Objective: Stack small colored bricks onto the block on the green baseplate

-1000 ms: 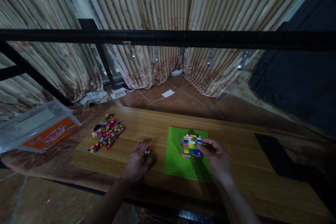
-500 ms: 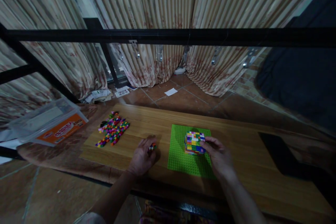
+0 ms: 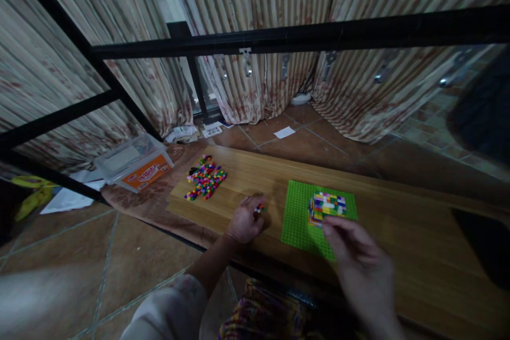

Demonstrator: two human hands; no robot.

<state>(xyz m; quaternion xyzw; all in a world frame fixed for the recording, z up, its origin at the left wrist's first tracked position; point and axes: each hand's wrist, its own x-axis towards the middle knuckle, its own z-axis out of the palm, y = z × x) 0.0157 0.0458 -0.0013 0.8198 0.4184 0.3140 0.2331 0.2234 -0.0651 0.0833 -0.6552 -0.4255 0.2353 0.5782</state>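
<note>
A multicoloured block built of small toy bricks stands on a green studded baseplate. My right hand is in front of the block, raised toward the camera. Its thumb and forefinger are pinched together and overlap the block's lower edge in the view; whether they hold a brick is hidden. On the wooden table to the left of the baseplate rests my left hand, fingers curled round several small loose bricks in white, orange, green and other colours.
A loose pile of coloured bricks lies at the table's left end. Beyond it is a clear plastic box with an orange label. A dark flat object lies on the right. A black rail crosses before the curtains.
The view has swung left, so everything sits further right. My right hand has drawn back from the block's right side toward me. My left hand keeps its curl round the bricks.
</note>
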